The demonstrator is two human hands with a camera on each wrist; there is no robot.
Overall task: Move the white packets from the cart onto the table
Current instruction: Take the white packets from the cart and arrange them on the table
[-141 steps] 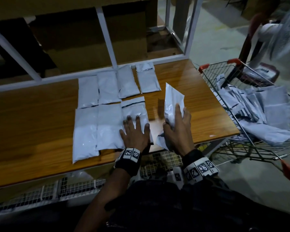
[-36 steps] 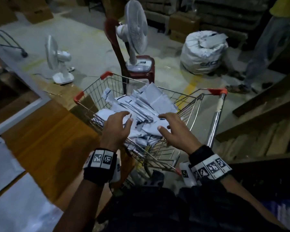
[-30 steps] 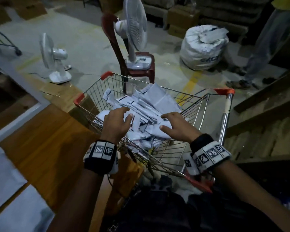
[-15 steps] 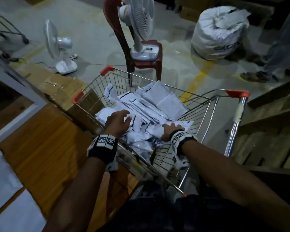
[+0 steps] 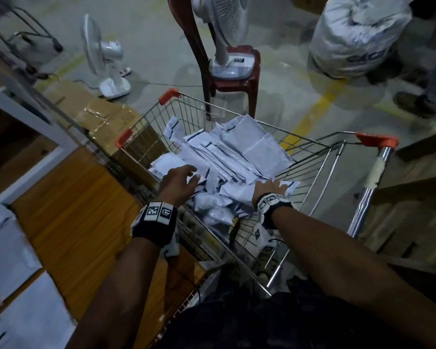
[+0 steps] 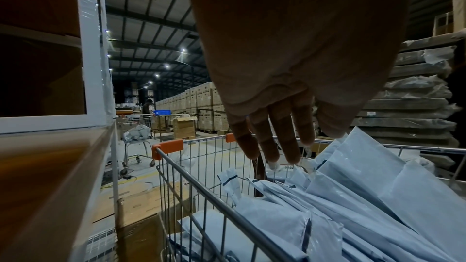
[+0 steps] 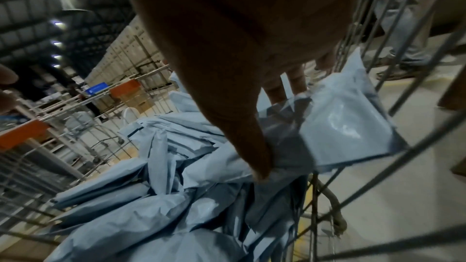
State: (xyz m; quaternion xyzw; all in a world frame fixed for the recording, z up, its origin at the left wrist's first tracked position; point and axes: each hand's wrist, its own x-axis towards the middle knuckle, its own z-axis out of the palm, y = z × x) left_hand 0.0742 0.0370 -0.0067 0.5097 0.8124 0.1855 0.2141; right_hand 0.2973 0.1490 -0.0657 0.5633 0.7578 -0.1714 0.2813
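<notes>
A wire cart (image 5: pixel 146 117) with orange corner caps holds a loose pile of white packets (image 5: pixel 252 147). My left hand (image 5: pixel 189 175) hovers over the pile's near-left side, fingers (image 6: pixel 272 142) straight and spread, holding nothing. My right hand (image 5: pixel 272 186) is down at the pile's near-right edge. In the right wrist view its thumb and fingers (image 7: pixel 277 127) pinch the edge of one white packet (image 7: pixel 340 123) beside the cart's wire wall (image 7: pixel 403 95). The wooden table (image 5: pixel 73 222) lies to the left, with several packets (image 5: pixel 10 248) laid flat on it.
Beyond the cart, one white fan (image 5: pixel 106 59) stands on the floor and another on a red chair (image 5: pixel 234 79). A full white sack (image 5: pixel 358 36) and a person's feet (image 5: pixel 418 102) are at the far right. Cardboard boxes (image 5: pixel 96 114) sit by the table's white shelf frame (image 5: pixel 30 107).
I have turned from the table to the cart. Both hands reached into the pile; the right hand dropped lower and closed on a packet at the near-right edge.
</notes>
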